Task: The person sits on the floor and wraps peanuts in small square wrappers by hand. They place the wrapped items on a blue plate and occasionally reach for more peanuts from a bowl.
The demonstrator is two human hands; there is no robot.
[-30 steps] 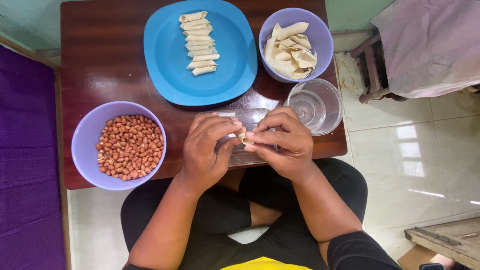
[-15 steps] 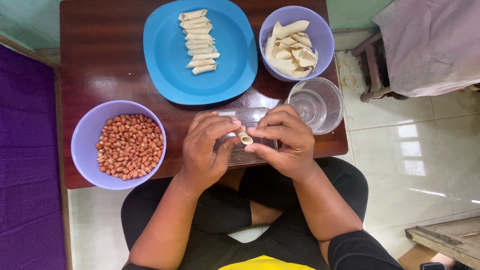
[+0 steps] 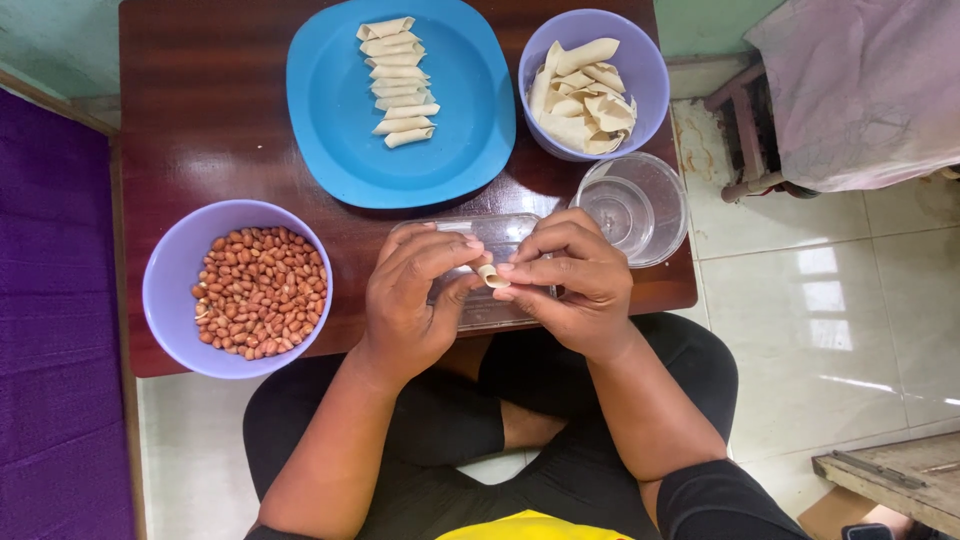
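Note:
Both my hands meet over the near edge of a dark wooden table (image 3: 200,130). My left hand (image 3: 415,295) and my right hand (image 3: 565,285) pinch a small pale rolled dough piece (image 3: 489,274) between their fingertips. Under them lies a clear plastic tray (image 3: 500,235), mostly hidden by my fingers. A purple bowl of peanuts (image 3: 237,288) sits to the left of my left hand. A blue plate (image 3: 455,110) at the back holds a column of several rolled dough pieces (image 3: 397,82).
A purple bowl of flat and curled dough wrappers (image 3: 590,85) stands at the back right. A clear glass bowl (image 3: 628,207) sits beside my right hand. Right of the table are a tiled floor and a cloth-covered stool (image 3: 860,90). A purple mat (image 3: 55,330) lies left.
My hands stay over the clear tray and keep working the small dough roll; the fingers have shifted slightly around it. Nothing else on the table moved.

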